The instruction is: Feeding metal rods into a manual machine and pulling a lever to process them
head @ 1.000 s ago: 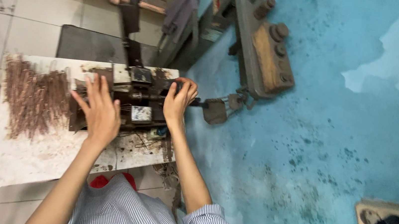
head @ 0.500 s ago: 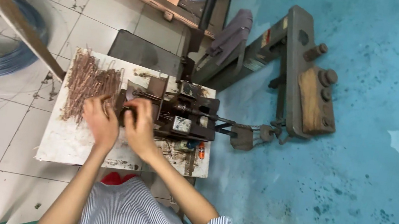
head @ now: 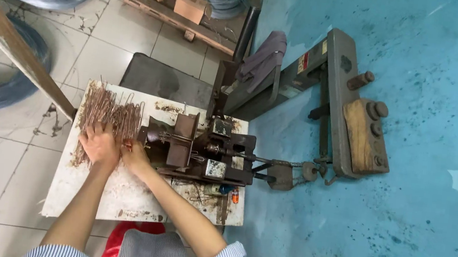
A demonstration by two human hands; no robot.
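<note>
Rusty wire pieces gathered beside a dark iron bending jig

Left of the jig (head: 197,153), the heap of thin rust-brown bent wires (head: 107,114) is pressed under the flat, unclenched left hand (head: 99,145); the right hand (head: 135,157) is pinched on a few strands, which could snag, scatter, or prick skin.

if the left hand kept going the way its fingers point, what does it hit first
The left hand points up the white board, and its fingers already rest on the pile of rusty bent wires. So it would likely push straight into that pile first.
</note>
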